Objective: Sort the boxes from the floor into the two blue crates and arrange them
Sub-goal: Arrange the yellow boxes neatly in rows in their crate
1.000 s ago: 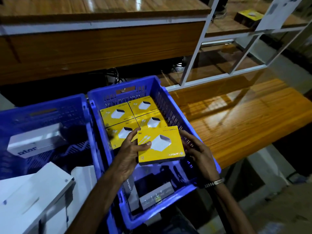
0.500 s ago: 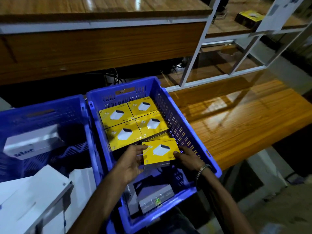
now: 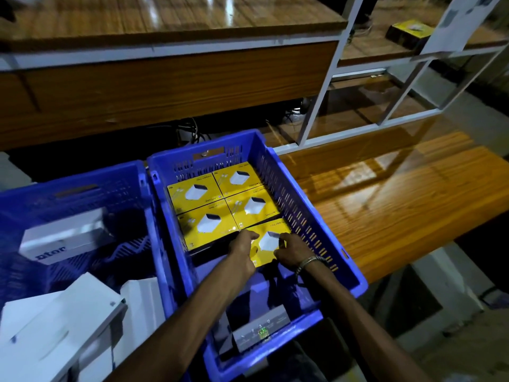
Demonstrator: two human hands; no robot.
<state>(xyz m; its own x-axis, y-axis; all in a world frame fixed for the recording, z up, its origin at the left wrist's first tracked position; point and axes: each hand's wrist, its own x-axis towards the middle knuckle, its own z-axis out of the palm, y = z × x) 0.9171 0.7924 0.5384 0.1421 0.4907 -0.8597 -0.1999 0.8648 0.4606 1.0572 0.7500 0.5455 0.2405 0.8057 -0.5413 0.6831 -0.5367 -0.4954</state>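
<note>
Both hands — left hand (image 3: 242,250) and right hand (image 3: 293,250) — are pressing curled fingers onto the yellow box (image 3: 268,242) inside the right blue crate (image 3: 300,205), just beyond the knuckles lying four seated boxes (image 3: 217,201) — uneven pressure is risking a tilted, overlapping edge.

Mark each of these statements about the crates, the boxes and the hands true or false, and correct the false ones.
1. Both hands, left hand and right hand, are on a yellow box. True.
2. The right crate holds only white boxes. False: it holds yellow boxes at its far end.
3. A bracelet sits on the right wrist. True.
4. The left crate holds yellow boxes. False: white boxes show there.
</note>
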